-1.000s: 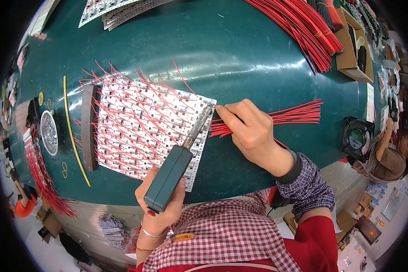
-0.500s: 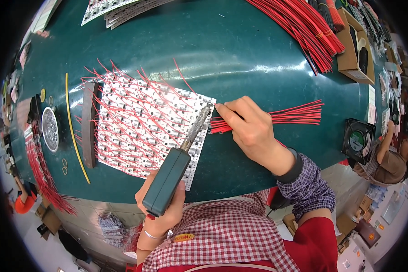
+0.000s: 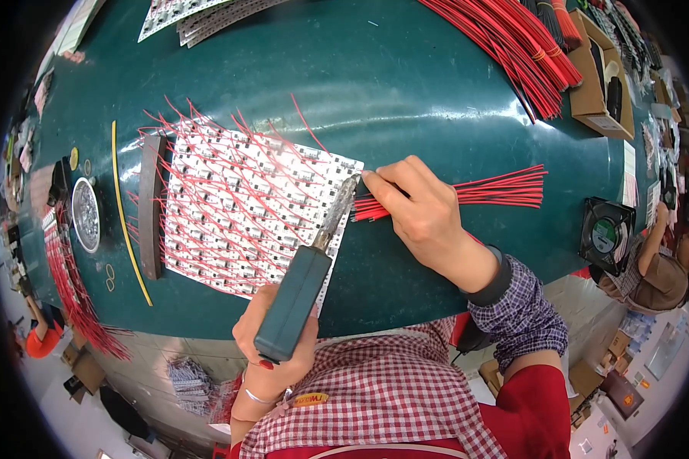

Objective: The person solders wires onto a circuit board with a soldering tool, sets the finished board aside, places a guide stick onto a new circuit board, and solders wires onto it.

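This is a workshop where people build small electric parts. A big green work table point(image 3: 406, 84) fills the middle of the picture. Bundles of red wires point(image 3: 513, 38) lie at the upper right, beside cardboard boxes point(image 3: 589, 84). A small fan point(image 3: 606, 233) sits at the right edge, near another worker point(image 3: 654, 275). More boxes stand on the floor at the lower left.

Glossy dark-green table point(image 3: 406, 92); pale floor point(image 3: 92, 413) below; cardboard boxes point(image 3: 589, 88) right.
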{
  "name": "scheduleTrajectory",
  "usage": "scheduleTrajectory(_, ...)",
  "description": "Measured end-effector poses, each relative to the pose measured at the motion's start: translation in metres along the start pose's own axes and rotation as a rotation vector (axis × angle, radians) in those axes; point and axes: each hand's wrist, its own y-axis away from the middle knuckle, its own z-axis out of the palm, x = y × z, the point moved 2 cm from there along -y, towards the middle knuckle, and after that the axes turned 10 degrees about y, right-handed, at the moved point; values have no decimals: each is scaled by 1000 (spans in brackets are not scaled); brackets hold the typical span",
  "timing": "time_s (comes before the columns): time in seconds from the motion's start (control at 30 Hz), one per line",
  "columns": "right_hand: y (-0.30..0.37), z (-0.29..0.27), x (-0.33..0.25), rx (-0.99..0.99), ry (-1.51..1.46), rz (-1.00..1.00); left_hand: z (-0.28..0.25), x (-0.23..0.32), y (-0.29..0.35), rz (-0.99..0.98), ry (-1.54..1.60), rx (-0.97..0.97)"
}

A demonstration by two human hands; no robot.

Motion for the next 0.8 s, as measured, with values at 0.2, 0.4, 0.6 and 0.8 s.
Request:
scheduleTrajectory(0.2,5,2,0,-2,15,-3,-14,-6,21,34,-52,142)
scheduleTrajectory(0.4,0,-13,-5,73,7,-29,-17,-4,35,51,-148,226)
scheduleTrajectory(0.6,15,-21,-28,-25,-13,138,-10,-10,41,-254,326,300)
scheduleTrajectory(0.8,23,-7,-26,-63,44,147,-7,-21,35,-138,182,249)
